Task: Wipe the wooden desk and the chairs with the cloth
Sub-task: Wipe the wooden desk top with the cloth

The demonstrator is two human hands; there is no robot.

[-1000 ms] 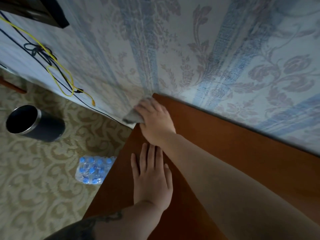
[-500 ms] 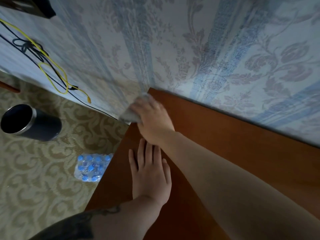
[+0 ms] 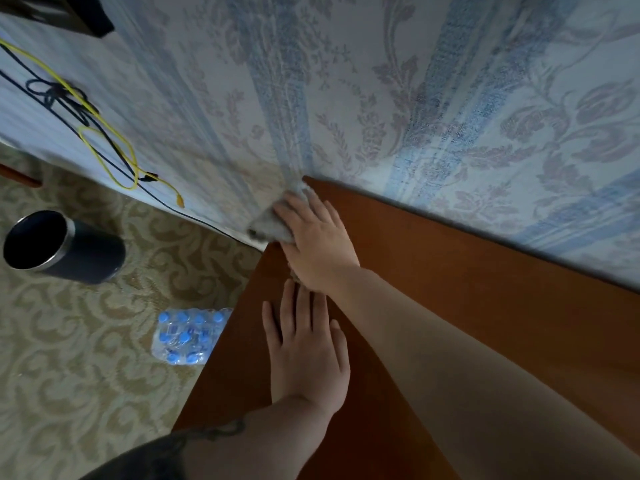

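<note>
The right hand (image 3: 317,244) presses the grey cloth (image 3: 273,223) with flat fingers on the far left corner of the wooden desk (image 3: 467,289), while the left hand (image 3: 308,355) lies flat and empty nearer.

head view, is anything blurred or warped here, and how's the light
Head view: dim, soft light with no glare or hard shadows; the wallpaper top left and the cloth under the right hand look smeared; the wide lens tilts the wall and bends the desk edge; the left hand and bin are fairly sharp.
</note>
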